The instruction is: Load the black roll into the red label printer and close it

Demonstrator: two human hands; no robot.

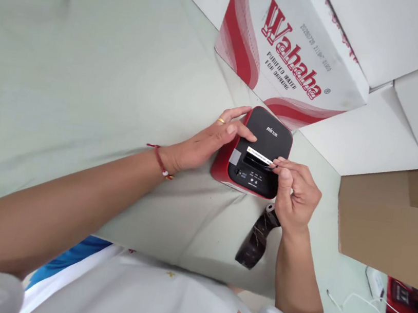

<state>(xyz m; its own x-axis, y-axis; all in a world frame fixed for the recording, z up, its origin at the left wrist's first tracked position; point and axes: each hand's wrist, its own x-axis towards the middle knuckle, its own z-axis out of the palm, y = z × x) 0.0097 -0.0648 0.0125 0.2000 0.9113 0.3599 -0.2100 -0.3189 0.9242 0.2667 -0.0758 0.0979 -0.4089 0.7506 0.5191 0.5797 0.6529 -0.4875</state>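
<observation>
Head view. A compact, rounded box-shaped device with a black top and red sides (pixel 268 136) stands on a worktop covered in pale green cloth (pixel 129 62), between the person's two hands. The left hand (pixel 211 144) is fairly wide, its fingers extended: one fingertip rests on the black top, another lies along the upper left edge. It wears a yellow metal ring (pixel 221 120), and a thin red cord bracelet with a pale bead (pixel 161 163) circles the wrist. The right hand (pixel 299 190) is narrow, thumb and forefinger drawn together at the right end of a white printed strip (pixel 259 156) that borders a dark slot in the device; whether they grip its edge cannot be told. A small grey patch (pixel 235 156) marks the device's left edge near the slot. Just below the device, partly behind the right hand, lies a glossy black, crumpled length of film-like material (pixel 257 238) with a pale round end. Beyond the device stands a white carton with red waves and lettering (pixel 282 47); to the right, a brown cardboard box (pixel 382 222) and a thin white cable (pixel 364 298).
</observation>
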